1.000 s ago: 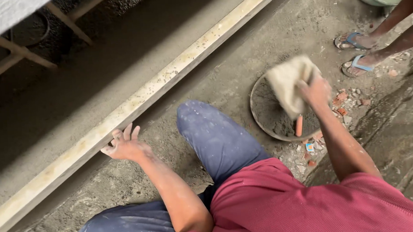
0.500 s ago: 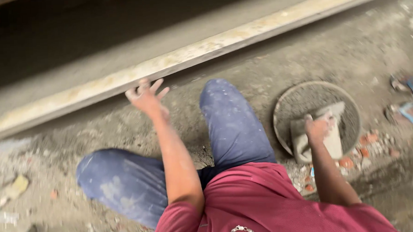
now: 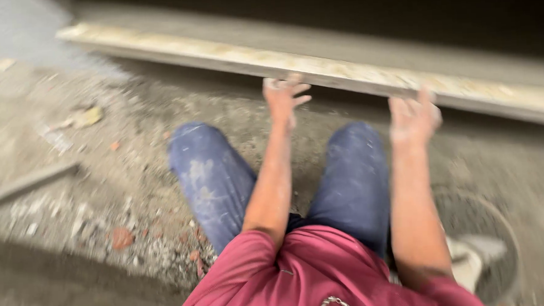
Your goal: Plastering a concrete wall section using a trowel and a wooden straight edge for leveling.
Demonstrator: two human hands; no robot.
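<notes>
Hands reach forward over the knees; left hand (image 3: 285, 97) spreads empty fingers against the pale wooden plank (image 3: 175, 47), right hand (image 3: 413, 117) open and empty just short of it. Behind the right arm, the mortar pan (image 3: 502, 235) holds a float (image 3: 472, 257); smoothing looks unfinished.

The right hand (image 3: 413, 117) has let go of the trowel (image 3: 472, 259), which now lies in the pan (image 3: 502, 235), and has come up to the long edge of the plank (image 3: 231, 55). The left hand (image 3: 283, 98) has shifted from the ground onto that same edge. The view has swung left and turned blurry.
</notes>
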